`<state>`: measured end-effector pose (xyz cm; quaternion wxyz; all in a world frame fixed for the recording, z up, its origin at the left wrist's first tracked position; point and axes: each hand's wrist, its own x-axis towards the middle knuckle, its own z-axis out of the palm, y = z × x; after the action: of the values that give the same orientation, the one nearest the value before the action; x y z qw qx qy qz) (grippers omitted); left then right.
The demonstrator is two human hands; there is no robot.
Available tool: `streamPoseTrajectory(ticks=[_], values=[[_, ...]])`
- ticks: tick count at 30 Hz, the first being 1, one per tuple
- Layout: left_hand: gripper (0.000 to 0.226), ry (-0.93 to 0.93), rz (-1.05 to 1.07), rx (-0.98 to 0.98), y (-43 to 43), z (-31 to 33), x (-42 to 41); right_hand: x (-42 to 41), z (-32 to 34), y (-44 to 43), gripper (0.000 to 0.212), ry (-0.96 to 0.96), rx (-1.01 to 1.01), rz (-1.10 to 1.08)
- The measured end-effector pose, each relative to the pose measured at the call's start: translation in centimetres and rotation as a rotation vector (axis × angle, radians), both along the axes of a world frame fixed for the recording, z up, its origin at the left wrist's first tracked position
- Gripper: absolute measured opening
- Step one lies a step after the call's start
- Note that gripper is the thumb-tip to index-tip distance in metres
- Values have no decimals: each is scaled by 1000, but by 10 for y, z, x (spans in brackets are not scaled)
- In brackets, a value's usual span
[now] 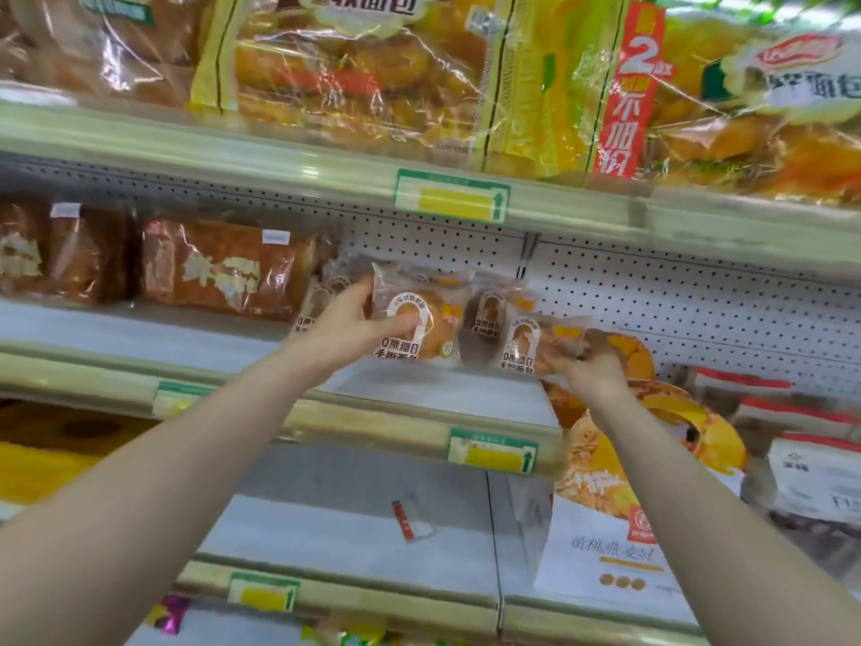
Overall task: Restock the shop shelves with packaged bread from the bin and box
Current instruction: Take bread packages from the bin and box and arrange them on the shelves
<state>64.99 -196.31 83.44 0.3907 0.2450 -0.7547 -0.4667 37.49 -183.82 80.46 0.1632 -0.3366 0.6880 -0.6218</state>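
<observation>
left hand (pixel 354 328) grip curled round one bread packet (pixel 414 319), right hand (pixel 591 366) pinching a second packet (pixel 536 340) at the middle shelf (pixel 442 389). looks light, squishy, slippery film, so hold by edges.

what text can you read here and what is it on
"软面包": bread bag, top shelf
"2", "不加": red strip on yellow bag
"0蔗糖", "手撕面包": bun pack in left hand
same two lines: second bun pack in right hand
too blurred: price tags, white poster
</observation>
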Motion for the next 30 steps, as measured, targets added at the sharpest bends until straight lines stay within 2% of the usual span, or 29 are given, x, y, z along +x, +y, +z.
streamPoseTrajectory(ticks=[2,4,6,9,16,19,24,26,28,30], values=[[50,-1,1,-4,-4,0,-9,-12,-2,-14,31,-43,32,26],[57,-12,19,-19,-6,1,-16,-13,1,-25,51,-37,46,3],[42,-14,33,-31,-7,1,-23,-14,4,-35,61,89,112,-60],[35,-5,22,-28,-10,1,-32,-15,5,-46,56,243,186,-62],[59,-16,2,0,-18,-4,-40,-20,5,-67,50,284,168,-21],[58,3,-20,12,-19,-6,-40,-22,2,-71,54,291,191,-28],[47,3,-41,12,-14,-5,-41,-17,3,-63,86,378,191,-91],[52,-2,-50,6,-11,-3,-43,-13,6,-57,80,436,109,-179],[63,-2,-43,11,-9,0,-46,-5,14,-48,57,425,2,-204],[63,0,-26,12,-6,3,-51,8,24,-38,29,318,-73,-109]])
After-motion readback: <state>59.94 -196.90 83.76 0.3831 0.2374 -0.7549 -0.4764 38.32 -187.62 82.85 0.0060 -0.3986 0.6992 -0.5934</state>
